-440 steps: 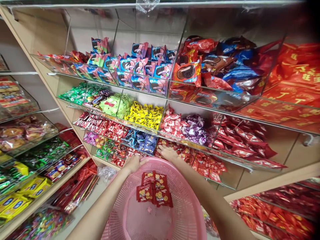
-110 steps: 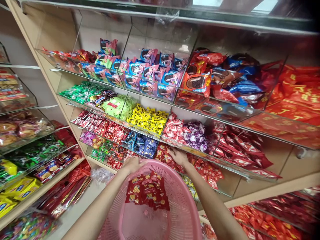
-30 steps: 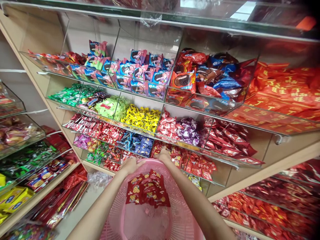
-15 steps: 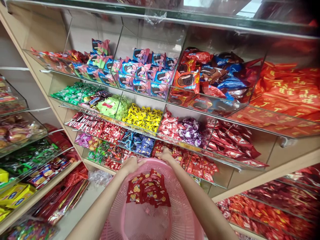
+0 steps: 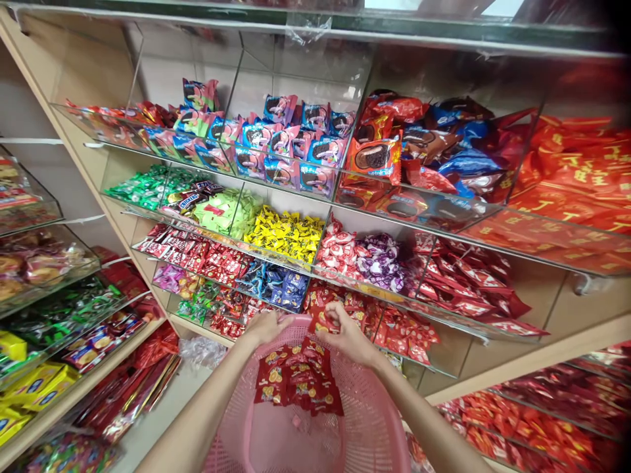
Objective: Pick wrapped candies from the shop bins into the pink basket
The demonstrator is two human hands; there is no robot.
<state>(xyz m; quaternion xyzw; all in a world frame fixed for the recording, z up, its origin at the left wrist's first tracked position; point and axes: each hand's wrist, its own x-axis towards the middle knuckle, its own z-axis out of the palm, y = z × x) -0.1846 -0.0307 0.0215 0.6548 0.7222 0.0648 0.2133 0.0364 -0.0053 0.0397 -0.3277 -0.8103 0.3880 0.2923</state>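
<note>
A pink plastic basket [image 5: 375, 414] with perforated walls is in front of me, below the shelves. My left hand [image 5: 265, 327] is closed on its far rim, on the left side. Inside, several red packets with orange-slice pictures [image 5: 296, 381] lie in a pile towards the far end. Just over the far rim, my right hand [image 5: 349, 334] pinches a red packet [image 5: 319, 322] of the same look between thumb and fingers. Behind it, a low shelf bin holds more red packets [image 5: 352, 305], partly hidden by my hand.
Clear-fronted shelf bins rise ahead, holding yellow sweets [image 5: 286, 233], purple sweets [image 5: 382, 263] and blue-pink cookie packs [image 5: 283, 141]. A glass shelf edge [image 5: 419, 302] runs just above my right hand. Side shelves with packets [image 5: 64, 315] stand on the left.
My right hand has drawn back from the low bin towards the basket, and a red packet now shows in its fingers. My left hand stays on the rim.
</note>
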